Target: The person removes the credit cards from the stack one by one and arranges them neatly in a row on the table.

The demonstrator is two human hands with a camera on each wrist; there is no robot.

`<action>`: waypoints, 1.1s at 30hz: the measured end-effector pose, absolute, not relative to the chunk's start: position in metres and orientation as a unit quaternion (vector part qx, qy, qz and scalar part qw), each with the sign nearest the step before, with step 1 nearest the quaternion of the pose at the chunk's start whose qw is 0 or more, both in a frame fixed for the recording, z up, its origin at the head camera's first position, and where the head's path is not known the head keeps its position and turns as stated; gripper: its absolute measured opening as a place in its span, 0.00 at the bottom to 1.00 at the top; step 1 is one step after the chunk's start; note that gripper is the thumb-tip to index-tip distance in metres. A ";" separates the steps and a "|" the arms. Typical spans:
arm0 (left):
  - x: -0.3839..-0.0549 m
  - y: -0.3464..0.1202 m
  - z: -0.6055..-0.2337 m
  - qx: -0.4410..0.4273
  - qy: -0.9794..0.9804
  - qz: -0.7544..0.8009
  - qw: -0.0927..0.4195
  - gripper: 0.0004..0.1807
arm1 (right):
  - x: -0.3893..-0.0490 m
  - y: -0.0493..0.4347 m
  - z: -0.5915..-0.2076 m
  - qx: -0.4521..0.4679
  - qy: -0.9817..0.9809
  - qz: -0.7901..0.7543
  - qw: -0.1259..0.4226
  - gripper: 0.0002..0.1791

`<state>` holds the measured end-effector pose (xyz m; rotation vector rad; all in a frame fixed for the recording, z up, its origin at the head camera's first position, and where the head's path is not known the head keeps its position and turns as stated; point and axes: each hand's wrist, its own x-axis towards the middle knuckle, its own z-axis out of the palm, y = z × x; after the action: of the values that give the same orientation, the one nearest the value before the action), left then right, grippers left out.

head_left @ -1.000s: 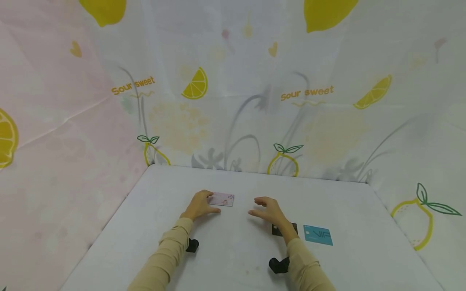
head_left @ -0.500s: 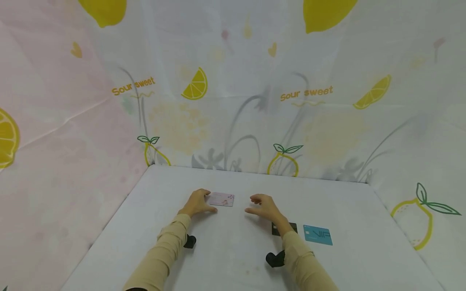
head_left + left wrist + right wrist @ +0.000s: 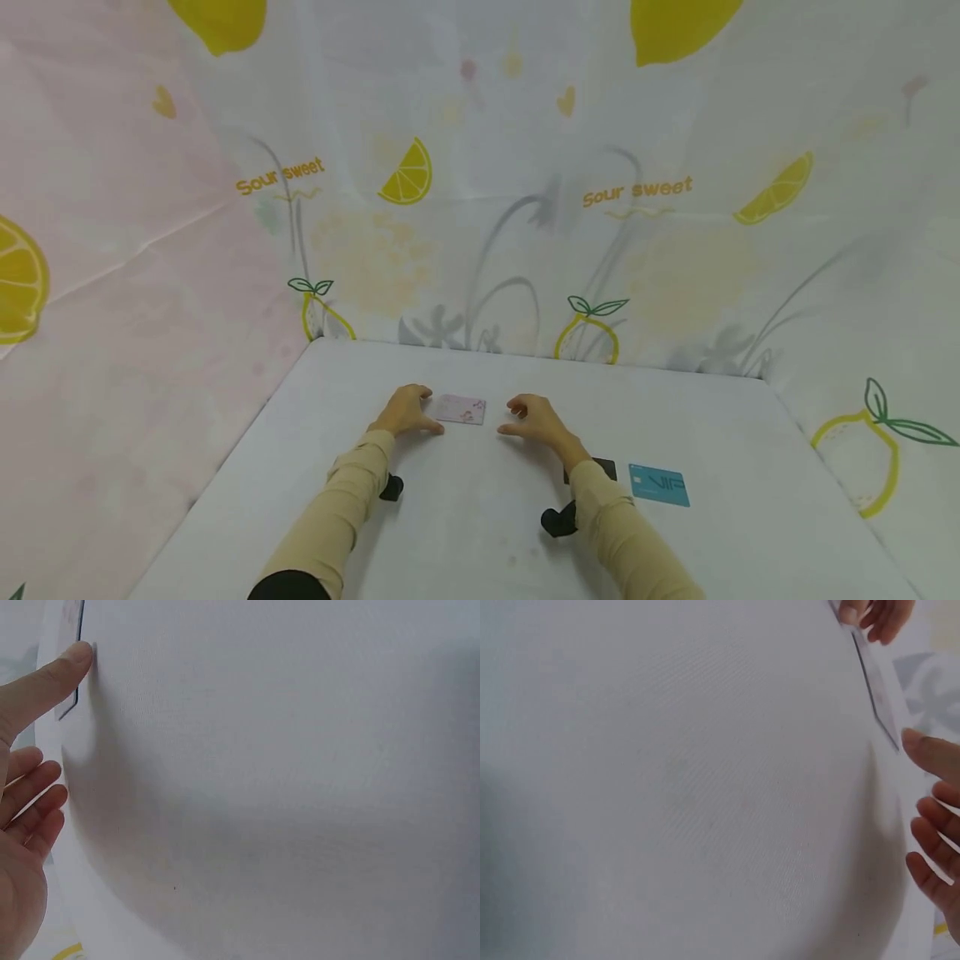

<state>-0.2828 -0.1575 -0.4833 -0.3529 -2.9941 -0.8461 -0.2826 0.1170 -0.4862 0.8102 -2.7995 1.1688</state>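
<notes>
A pale pink card (image 3: 461,409) with a small printed pattern lies flat on the white table between the two hands. Just left of it, my left hand (image 3: 405,410) has its thumb and fingers spread apart, holding nothing. On the card's other side, my right hand (image 3: 536,421) is in a similar loose curve, a small gap away from the card. From the left wrist camera, the left thumb (image 3: 64,675) overlaps the card's edge in line of sight. The right wrist view shows the card (image 3: 874,686) between both hands.
A blue card (image 3: 659,485) marked VIP lies right of my right forearm. Beside it, a black card (image 3: 606,469) is partly hidden under that arm. A lemon-print cloth (image 3: 510,250) rises behind the white table (image 3: 465,517).
My left hand has drawn back slightly to the left, off the pink card's edge. The right hand has shifted left, closer to the card. The card has stayed in place.
</notes>
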 end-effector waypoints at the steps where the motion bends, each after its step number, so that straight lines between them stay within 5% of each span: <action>1: -0.284 -0.157 -0.482 -0.112 -0.957 -0.267 0.000 0.40 | -0.284 0.115 -0.486 0.257 -0.891 0.374 -0.003 0.25; 33: -0.304 -0.135 -0.462 -0.095 -0.970 -0.196 -0.108 0.28 | -0.295 0.071 -0.484 0.214 -0.919 0.326 -0.061 0.26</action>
<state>-0.3039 -0.1354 -0.4618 -0.3206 -3.2759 -0.6606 -0.2953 0.0714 -0.4841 0.7008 -3.0039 1.0647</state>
